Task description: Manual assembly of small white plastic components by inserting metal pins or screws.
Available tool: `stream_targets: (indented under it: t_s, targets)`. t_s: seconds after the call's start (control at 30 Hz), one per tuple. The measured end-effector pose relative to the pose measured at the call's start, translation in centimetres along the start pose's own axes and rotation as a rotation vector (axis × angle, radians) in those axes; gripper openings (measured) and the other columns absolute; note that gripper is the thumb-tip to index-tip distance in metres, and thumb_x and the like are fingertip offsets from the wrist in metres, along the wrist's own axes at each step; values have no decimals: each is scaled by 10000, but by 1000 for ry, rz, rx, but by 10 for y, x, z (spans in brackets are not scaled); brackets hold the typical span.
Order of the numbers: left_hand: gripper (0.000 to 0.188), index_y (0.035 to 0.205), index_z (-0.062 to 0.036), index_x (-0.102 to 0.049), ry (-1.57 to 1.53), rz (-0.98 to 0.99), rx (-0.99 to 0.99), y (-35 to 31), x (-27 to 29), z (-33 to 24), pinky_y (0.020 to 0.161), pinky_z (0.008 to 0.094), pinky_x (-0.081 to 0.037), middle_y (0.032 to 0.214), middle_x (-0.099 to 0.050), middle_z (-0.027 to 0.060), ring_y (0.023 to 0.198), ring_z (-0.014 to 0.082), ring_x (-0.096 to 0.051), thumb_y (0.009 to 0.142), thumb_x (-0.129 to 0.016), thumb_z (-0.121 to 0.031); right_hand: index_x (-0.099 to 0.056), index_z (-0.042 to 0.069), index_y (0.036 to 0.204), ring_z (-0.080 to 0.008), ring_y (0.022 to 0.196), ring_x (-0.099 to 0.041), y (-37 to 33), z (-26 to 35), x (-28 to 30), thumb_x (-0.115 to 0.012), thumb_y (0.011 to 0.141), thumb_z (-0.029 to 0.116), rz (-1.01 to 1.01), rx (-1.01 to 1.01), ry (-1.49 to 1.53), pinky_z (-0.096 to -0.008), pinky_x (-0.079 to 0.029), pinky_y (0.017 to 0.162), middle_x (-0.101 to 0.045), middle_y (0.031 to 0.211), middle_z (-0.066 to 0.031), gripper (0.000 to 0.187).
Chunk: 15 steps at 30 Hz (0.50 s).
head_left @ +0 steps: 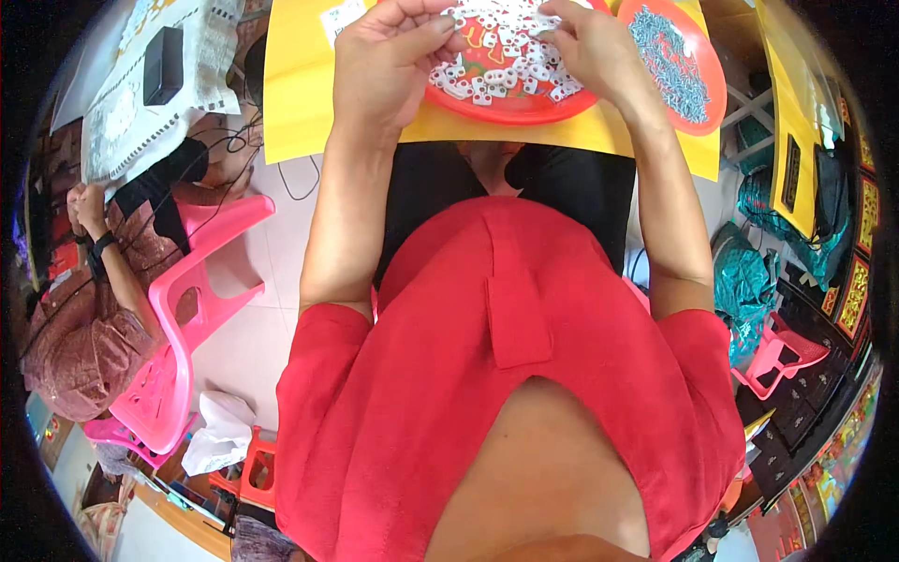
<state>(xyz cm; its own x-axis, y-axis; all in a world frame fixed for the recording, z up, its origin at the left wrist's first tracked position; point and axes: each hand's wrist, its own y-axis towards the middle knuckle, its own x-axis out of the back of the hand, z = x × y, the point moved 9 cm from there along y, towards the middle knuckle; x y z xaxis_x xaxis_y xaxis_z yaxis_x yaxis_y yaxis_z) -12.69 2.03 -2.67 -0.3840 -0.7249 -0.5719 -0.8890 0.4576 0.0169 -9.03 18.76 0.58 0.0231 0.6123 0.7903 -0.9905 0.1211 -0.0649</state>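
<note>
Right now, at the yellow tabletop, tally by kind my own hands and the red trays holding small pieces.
Hands: 2 (left hand, right hand)
Red trays: 2 (one with white pieces, its rim nearest you; one with grey pieces, its rim to the right)
Total: 4

- In front of you, the small white pieces [510, 39] are flat, and many show two dark holes.
- You have them scattered loose, some overlapping and turned at different angles.
- They crowd thickly along the side nearest you, leaving a bare patch left of the middle.
- Your round red tray [506, 115] holds them; its raised rim curves toward you, and yellow and green pattern shows on its floor.
- Its far edge runs out of your view.
</note>
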Motion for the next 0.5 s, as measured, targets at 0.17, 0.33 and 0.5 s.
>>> stream_targets:
  t_s: [0.17, 0.33, 0.5]
  targets:
    - [138, 936, 36, -545, -217, 230, -110, 5, -28, -5, 623, 217, -464, 759, -588, 72, 657, 122, -566, 804, -509, 18, -581, 67, 1015, -306, 669, -571, -10, 16, -38, -587, 735, 89, 76, 411, -119, -352, -455, 622, -590, 753, -169, 281]
    - [136, 931, 35, -545, -437, 454, -194, -3, -38, -12, 608, 222, -469, 746, -585, 71, 649, 122, -566, 799, -515, 20, -614, 70, 868, -326, 800, -561, -16, 25, -65, -562, 715, 114, 89, 538, -284, -414, -445, 694, -573, 761, -152, 168]
    - [160, 947, 60, -552, -14, 43, 20, -2, -3, 8, 656, 251, -478, 813, -590, 106, 702, 163, -575, 792, -519, 35, -604, 35, 866, -285, 737, -572, -16, 25, -39, -558, 750, 99, 13, 437, -84, -358, -443, 648, -582, 747, -148, 140]
